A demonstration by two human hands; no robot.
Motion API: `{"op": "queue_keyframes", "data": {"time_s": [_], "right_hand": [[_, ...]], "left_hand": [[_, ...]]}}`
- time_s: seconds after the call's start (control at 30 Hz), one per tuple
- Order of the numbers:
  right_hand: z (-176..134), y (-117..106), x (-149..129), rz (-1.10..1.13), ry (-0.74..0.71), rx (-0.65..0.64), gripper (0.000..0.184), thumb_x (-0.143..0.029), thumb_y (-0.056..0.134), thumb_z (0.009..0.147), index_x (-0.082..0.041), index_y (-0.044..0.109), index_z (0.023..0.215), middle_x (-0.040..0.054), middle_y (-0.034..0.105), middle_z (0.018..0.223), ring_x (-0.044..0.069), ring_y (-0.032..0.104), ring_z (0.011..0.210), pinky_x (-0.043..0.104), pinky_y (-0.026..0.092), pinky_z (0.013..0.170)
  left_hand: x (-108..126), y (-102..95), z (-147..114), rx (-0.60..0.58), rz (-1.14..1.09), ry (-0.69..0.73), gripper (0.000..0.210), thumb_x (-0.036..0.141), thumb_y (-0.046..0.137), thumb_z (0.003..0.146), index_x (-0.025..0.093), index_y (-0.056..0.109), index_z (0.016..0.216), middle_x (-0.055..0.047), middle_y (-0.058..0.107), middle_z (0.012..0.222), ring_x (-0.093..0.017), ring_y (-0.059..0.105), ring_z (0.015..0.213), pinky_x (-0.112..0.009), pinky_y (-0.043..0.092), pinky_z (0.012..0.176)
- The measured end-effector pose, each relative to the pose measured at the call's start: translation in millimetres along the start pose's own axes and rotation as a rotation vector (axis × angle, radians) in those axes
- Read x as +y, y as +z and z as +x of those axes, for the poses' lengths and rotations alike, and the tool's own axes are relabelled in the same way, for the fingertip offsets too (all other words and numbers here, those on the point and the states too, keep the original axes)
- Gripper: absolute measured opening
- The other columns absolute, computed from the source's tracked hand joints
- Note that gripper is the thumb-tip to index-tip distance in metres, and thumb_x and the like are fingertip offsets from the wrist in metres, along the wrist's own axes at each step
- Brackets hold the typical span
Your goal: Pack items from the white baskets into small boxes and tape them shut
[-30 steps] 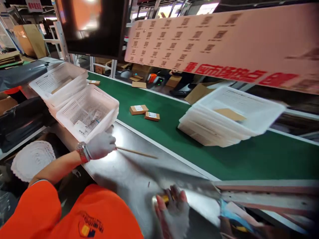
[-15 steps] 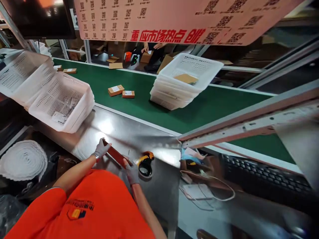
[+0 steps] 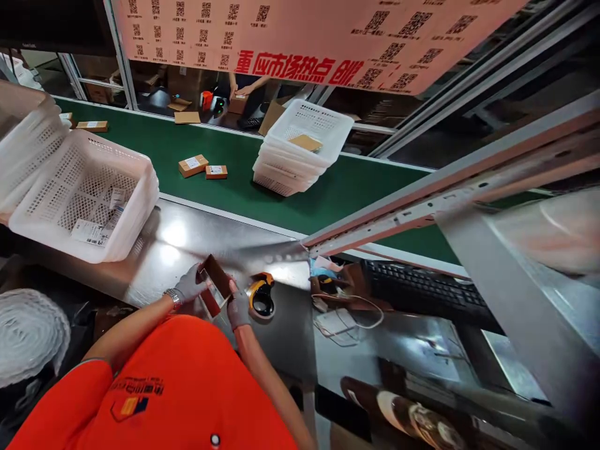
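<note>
Beyond the left hand [image 3: 190, 284] and the right hand [image 3: 239, 306], a green belt [image 3: 347, 181] runs across; nearer, a metal bench [image 3: 290, 319] extends under and around them. Well to the left of the left hand: stacked white perforated crates [image 3: 117, 247]. Between the two gloved hands: a small brown carton [image 3: 216, 278], tilted, open side up, walls standing; whether it rests on the metal, cannot tell. Contents: cannot tell. Just right of the right hand, not touched: yellow-and-black tape dispenser [image 3: 262, 303].

Hand state: left pinches the carton's left side; right closes on its right side, digits bent over the edge. Neither spread.

Handling (judged): light; panels stiff, folds likely to give. Dull card, so little slip expected under gloves. Not brittle, but a hard squeeze would probably skew or dent the walls. Best hold: opposite walls, close to the corners, pressure even
</note>
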State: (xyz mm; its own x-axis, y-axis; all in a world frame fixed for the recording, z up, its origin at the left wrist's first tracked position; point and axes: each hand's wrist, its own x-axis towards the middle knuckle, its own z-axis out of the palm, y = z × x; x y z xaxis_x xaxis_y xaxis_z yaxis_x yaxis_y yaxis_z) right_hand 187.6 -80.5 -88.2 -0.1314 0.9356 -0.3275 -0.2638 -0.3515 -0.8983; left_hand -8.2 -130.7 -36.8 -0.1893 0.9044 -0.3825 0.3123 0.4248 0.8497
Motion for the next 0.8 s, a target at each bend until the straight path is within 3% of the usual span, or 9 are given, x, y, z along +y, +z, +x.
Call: {"op": "queue_keyframes", "data": {"time_s": [0.13,0.2,0.3,0.37,0.53,0.67,0.8], "right_hand": [[3,-14,1,-0.252,-0.011,-0.038,0.08,-0.073,0.093,0.069,-0.022,0.085,0.13,0.0166,0.084,0.145,0.04,0.07,0.145,0.057,0.056,0.124],[3,-14,5,-0.323,0.006,-0.039,0.083,-0.074,0.094,0.066,-0.023,0.086,0.13,0.0183,0.083,0.147,0.042,0.069,0.147,0.058,0.055,0.125],[4,-1,11,-0.355,0.015,0.052,0.088,-0.072,0.097,0.059,-0.022,0.086,0.13,0.0188,0.085,0.137,0.041,0.076,0.133,0.058,0.061,0.116],[6,10,15,-0.395,-0.006,0.141,0.087,-0.07,0.099,0.055,-0.019,0.087,0.125,0.0187,0.088,0.126,0.04,0.079,0.122,0.057,0.063,0.111],[8,20,14,-0.402,-0.022,0.151,0.062,-0.065,0.097,0.059,-0.022,0.088,0.102,0.0108,0.09,0.095,0.036,0.081,0.104,0.056,0.065,0.107],[7,14,7,-0.377,0.031,0.127,0.058,-0.065,0.098,0.056,-0.022,0.087,0.092,0.0099,0.088,0.09,0.034,0.08,0.098,0.049,0.065,0.097],[9,10,0,-0.3,0.145,0.035,0.065,-0.075,0.098,0.056,-0.021,0.086,0.09,0.0109,0.088,0.09,0.033,0.08,0.094,0.044,0.065,0.087]], "left_hand": [[-12,-15.9,7,-0.008,0.113,0.05,0.097,0.043,0.089,0.092,0.019,0.049,0.178,-0.02,0.067,0.164,-0.04,0.063,0.154,-0.053,0.047,0.134],[-15,-21.4,7,-0.069,0.217,0.054,0.105,0.048,0.09,0.089,0.019,0.047,0.18,-0.021,0.066,0.162,-0.041,0.067,0.148,-0.052,0.052,0.129],[-14,-24.9,4,-0.151,0.357,0.089,0.1,0.052,0.086,0.091,0.019,0.052,0.179,-0.02,0.066,0.16,-0.039,0.07,0.143,-0.047,0.056,0.124],[-13,-25.7,0,-0.18,0.422,0.148,0.093,0.053,0.084,0.093,0.018,0.057,0.175,-0.02,0.062,0.168,-0.04,0.064,0.153,-0.047,0.052,0.129],[-7,-30.0,-8,-0.272,0.595,0.192,0.077,0.06,0.074,0.101,0.017,0.067,0.165,-0.024,0.042,0.186,-0.047,0.051,0.165,-0.056,0.048,0.133],[4,-34.0,2,-0.336,0.71,0.168,0.079,0.074,0.088,0.086,0.022,0.076,0.145,-0.025,0.056,0.174,-0.051,0.054,0.158,-0.058,0.054,0.123],[3,-25.8,16,-0.271,0.622,0.035,0.072,0.064,0.09,0.089,0.021,0.069,0.143,-0.021,0.069,0.153,-0.042,0.068,0.142,-0.046,0.057,0.117]]}}
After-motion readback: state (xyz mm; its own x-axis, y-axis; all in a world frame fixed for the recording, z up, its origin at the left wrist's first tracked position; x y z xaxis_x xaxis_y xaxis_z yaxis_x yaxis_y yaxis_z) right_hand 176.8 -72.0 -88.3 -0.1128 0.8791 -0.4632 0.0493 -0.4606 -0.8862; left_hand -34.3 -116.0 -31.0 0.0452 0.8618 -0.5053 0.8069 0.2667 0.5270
